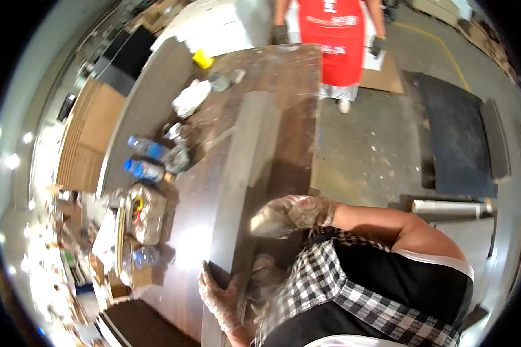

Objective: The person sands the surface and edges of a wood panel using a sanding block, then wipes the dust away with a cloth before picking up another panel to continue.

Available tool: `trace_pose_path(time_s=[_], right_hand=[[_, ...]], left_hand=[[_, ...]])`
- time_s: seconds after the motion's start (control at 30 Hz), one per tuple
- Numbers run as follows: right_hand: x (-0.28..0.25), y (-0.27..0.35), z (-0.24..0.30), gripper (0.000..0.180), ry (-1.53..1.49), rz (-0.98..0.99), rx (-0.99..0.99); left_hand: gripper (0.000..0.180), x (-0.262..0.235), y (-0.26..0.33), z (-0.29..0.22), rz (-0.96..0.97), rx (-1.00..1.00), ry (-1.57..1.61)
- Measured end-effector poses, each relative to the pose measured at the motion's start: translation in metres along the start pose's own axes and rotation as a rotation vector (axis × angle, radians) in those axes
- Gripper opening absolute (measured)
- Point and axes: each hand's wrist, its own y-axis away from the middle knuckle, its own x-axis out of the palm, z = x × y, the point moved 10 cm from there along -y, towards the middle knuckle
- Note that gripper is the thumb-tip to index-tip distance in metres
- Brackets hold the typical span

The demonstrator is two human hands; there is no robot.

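Lying lengthwise down the middle of a dark brown workbench (283,75), a long grey board (246,156) runs from near the far end toward the person wearing the camera. Its near end is gripped by the left hand (220,295), gloved and closed around the board's edge and corner. The right hand (289,215), also in a stained glove, rests on the board a little farther along, fingers bent loosely over its right side; whether it truly clasps the board or only presses on it cannot be told. A checked apron (330,283) over a dark top fills the lower right of the view.

Left of the board, two plastic water bottles with blue caps (146,159) lie side by side on the bench, and nearer the person sits a dirty, paint-smeared container (146,213). Farther up the bench lie a crumpled white rag (190,98) and a small yellow object (202,58). Beyond the far end stands another person in a red apron (329,40), gloved hands hanging at the sides. To the right, a dark mat (457,133) lies on the concrete floor (359,150).
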Motion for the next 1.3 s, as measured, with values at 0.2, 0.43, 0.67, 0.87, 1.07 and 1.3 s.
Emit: trace_pose_path(time_s=[0.2, 0.43, 0.67, 0.87, 1.07, 1.3], right_hand=[[0.073, -0.074, -0.013, 0.06, -0.114, 0.334, 0.157], [0.046, -0.133, -0.06, 0.064, 0.089, 0.045, 0.031], [-0.002, -0.155, -0.016, 0.045, 0.539, -0.321, 0.034], [-0.016, -0.142, -0.013, 0.046, 0.307, -0.423, 0.029], [-0.01, -0.137, -0.012, 0.058, 0.478, -0.35, 0.109], [-0.021, -0.134, -0.005, 0.056, 0.49, -0.354, 0.072]], left_hand=[[0.082, -0.004, 0.012, -0.005, -0.032, 0.078, -0.077], [0.062, 0.014, 0.006, -0.02, -0.033, 0.094, -0.073], [0.09, -0.003, 0.006, -0.008, -0.001, 0.013, -0.214], [0.089, -0.034, 0.073, 0.055, 0.028, -0.19, -0.276], [0.065, -0.13, 0.272, 0.257, -0.155, -0.966, -0.439], [0.07, -0.136, 0.145, 0.12, -0.465, -0.277, -0.143]])
